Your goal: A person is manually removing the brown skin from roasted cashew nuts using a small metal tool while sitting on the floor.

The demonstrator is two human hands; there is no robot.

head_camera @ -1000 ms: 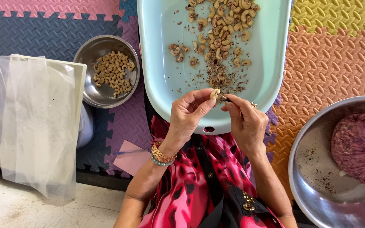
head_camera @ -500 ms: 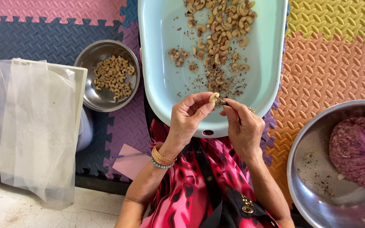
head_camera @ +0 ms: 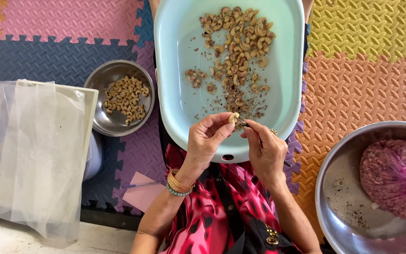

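Nearest the camera, the person's lap shows a red, pink and black patterned garment [head_camera: 212, 207], and the left forearm wears gold bangles and a bead bracelet [head_camera: 178, 184] at the wrist. The left hand [head_camera: 206, 141] pinches a single pale cashew kernel [head_camera: 233, 117] between thumb and fingertips, closed on it just above the near rim of the basin. The right hand [head_camera: 265, 149] is curled tight round a thin dark pick [head_camera: 244, 124], whose tip touches the kernel (only the end of the tool shows beyond the fingers).

Both hands hover over a pale blue plastic basin [head_camera: 179, 89] that rests on the lap. Inside it lies a heap of cashews with brown skin [head_camera: 240, 37] toward the far end, and a scatter of skin flakes [head_camera: 240, 106] just beyond the hands.

To the left, on the foam puzzle floor mat [head_camera: 367, 80], stands a small steel bowl [head_camera: 100, 120] that holds peeled cashews [head_camera: 126, 97], well apart from the hands. Further left a clear plastic bag [head_camera: 38, 155] drapes over a pale tray-like container. A pink paper slip [head_camera: 143, 193] lies on the mat beside the left elbow.

To the right, a large steel bowl [head_camera: 339, 188] holds a purple plastic bag [head_camera: 393, 176] that is bunched and full, with a few flakes on the bowl's bare bottom.
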